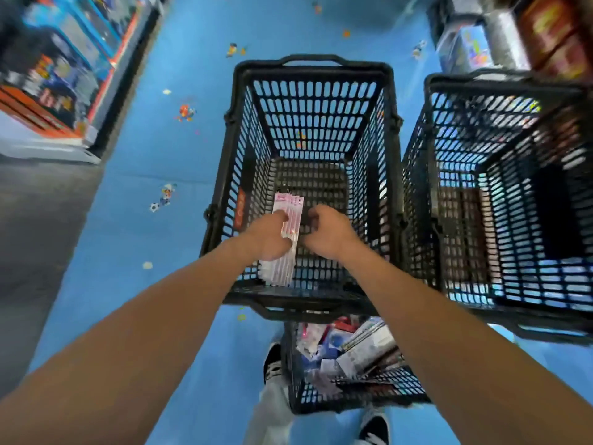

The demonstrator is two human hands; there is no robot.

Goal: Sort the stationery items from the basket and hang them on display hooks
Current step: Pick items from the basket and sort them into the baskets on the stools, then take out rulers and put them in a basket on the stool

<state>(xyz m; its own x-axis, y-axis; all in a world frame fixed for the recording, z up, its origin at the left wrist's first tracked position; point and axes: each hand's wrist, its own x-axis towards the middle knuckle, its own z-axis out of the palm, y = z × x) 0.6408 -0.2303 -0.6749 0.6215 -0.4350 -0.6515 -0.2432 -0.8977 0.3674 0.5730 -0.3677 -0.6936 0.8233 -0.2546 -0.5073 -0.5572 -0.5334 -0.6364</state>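
**Q:** Left hand?
**A:** My left hand point(272, 242) grips a stack of long pink-and-white packets point(282, 268). The thumb is on top and the fingers are curled round it.

**Q:** Where's the stack?
**A:** It's tilted, inside the middle basket point(316, 64), by its left wall and the rim nearest me.

**Q:** Right hand?
**A:** My right hand point(324, 232) is just beside the stack's right edge, fingers curled in. There's something dark between thumb and fingers, but I can't tell if I'm holding anything.

**Q:** Other baskets?
**A:** The near basket point(353, 401) sits below my forearms, close to my legs, heaped with mixed packaged stationery. The right basket point(500, 80) stands just beside the middle one. It has something brown at the bottom, too blurred to name.

**Q:** Surroundings?
**A:** Everything is on a blue floor point(144, 155) dotted with small cartoon stickers. There are shelves point(54, 75) of boxed goods at far left and more boxes top right. My shoes point(272, 361) show on either side of the near basket
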